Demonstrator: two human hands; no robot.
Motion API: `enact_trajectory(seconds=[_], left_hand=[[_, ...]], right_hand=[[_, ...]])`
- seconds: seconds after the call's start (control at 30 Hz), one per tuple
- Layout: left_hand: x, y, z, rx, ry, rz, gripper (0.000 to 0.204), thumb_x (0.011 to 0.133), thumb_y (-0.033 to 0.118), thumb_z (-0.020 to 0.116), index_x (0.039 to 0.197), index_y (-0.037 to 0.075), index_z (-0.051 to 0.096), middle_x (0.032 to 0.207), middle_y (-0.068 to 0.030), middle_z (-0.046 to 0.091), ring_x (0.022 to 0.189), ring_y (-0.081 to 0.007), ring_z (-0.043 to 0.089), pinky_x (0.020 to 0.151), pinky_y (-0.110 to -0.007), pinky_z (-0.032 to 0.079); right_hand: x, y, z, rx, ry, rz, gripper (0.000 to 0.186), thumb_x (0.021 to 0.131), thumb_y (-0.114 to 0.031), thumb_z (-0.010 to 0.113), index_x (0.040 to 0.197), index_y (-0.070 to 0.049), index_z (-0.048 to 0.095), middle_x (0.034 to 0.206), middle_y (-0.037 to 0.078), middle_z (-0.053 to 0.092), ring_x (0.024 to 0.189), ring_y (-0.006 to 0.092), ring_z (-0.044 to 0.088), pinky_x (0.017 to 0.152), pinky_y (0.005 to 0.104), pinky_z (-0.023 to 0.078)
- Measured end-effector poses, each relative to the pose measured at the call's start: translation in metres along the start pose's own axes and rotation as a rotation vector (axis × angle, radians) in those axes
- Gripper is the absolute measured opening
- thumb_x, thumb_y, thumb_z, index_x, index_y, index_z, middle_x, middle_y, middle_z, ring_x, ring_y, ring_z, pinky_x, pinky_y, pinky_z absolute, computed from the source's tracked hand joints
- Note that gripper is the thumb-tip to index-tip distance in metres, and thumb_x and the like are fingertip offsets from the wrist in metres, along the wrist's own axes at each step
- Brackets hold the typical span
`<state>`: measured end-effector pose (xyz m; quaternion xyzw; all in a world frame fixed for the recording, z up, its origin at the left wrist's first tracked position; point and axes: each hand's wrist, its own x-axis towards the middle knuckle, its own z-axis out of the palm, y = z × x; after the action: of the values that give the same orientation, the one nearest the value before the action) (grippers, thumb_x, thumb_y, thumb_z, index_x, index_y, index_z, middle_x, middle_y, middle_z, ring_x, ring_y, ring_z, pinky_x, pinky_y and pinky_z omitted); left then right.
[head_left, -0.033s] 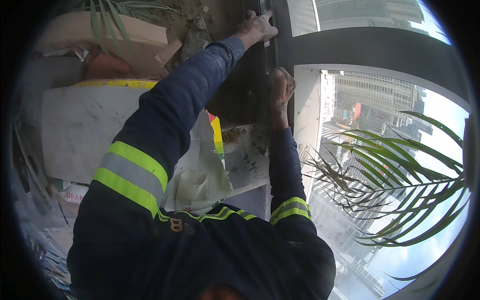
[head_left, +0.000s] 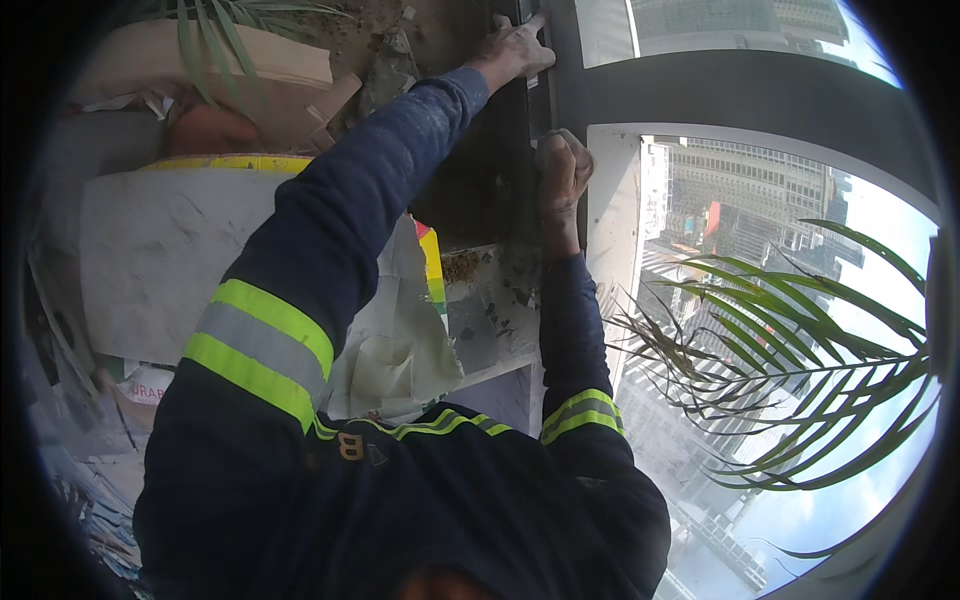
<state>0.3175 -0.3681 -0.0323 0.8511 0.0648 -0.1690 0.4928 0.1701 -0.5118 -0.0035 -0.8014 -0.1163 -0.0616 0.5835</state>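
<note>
At the top, my left hand (head_left: 515,50) rests with fingers apart on a narrow dark strip (head_left: 535,100) along the grey window frame (head_left: 740,95). Below it, my right hand (head_left: 563,175) is closed against the same strip; a greyish patch shows at its fingers, and what it holds, if anything, I cannot make out. To the left of the strip is a dark, dirty surface (head_left: 470,170) with crumbly debris. Both arms reach up in dark sleeves with reflective bands.
Cardboard (head_left: 200,55), a large pale sheet (head_left: 175,240) and crumpled paper (head_left: 390,360) lie to the left. Palm fronds (head_left: 220,40) hang at the top left, and another frond (head_left: 800,370) crosses the right side before glass (head_left: 720,200) with buildings far below.
My right hand has shifted very slightly up along the strip and to the right. My left hand looks almost unchanged.
</note>
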Motion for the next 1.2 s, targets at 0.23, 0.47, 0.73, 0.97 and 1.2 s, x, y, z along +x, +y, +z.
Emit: enact_trajectory(seconds=[0.23,0.47,0.73,0.97,1.2], left_hand=[[-0.003,0.009,-0.006,0.129,0.006,0.008,0.089,0.08,0.032,0.061,0.162,0.036,0.027,0.166,-0.0304,0.017,0.139,-0.0522,0.047,0.113,-0.055,0.044],[0.017,-0.018,0.01,0.254,0.233,0.177,0.076,0.087,0.033,0.072,0.154,0.01,0.045,0.157,-0.0208,0.045,0.15,-0.0369,0.036,0.122,-0.06,0.028],[-0.065,-0.033,-0.019,0.764,-0.039,1.012,0.078,0.083,0.051,0.078,0.148,0.015,0.053,0.162,-0.0147,0.039,0.154,-0.0295,0.03,0.124,-0.062,0.024],[-0.065,-0.041,-0.013,0.643,0.018,1.118,0.072,0.089,0.064,0.064,0.148,0.024,0.054,0.16,-0.0085,0.042,0.151,-0.0296,0.036,0.122,-0.062,0.028],[-0.101,-0.033,-0.028,0.533,-0.087,0.707,0.079,0.092,0.054,0.068,0.157,0.021,0.04,0.165,-0.0057,0.033,0.154,-0.0322,0.027,0.12,-0.065,0.028]], right_hand=[[-0.006,0.023,-0.004,-0.018,-0.007,-0.023,0.043,0.101,-0.032,0.055,0.068,-0.007,0.042,0.063,-0.004,0.039,0.059,0.007,0.035,0.053,0.0284,0.027],[-0.031,-0.077,-0.011,-0.402,0.045,0.097,0.034,0.104,-0.026,0.057,0.082,0.0,0.056,0.069,0.007,0.055,0.062,0.0181,0.049,0.056,0.0352,0.037],[-0.141,-0.05,-0.03,-0.954,0.081,-0.048,0.038,0.095,-0.015,0.066,0.129,0.0,0.06,0.122,0.02,0.064,0.112,0.0377,0.062,0.091,0.0464,0.053],[-0.133,-0.051,0.017,-1.278,-0.017,0.105,0.051,0.098,-0.028,0.062,0.14,0.001,0.055,0.135,0.017,0.062,0.117,0.036,0.057,0.097,0.0465,0.047],[-0.12,-0.033,-0.016,-1.056,-0.213,0.003,0.052,0.098,-0.031,0.058,0.136,0.005,0.058,0.127,0.022,0.066,0.109,0.0414,0.063,0.092,0.0486,0.048]])
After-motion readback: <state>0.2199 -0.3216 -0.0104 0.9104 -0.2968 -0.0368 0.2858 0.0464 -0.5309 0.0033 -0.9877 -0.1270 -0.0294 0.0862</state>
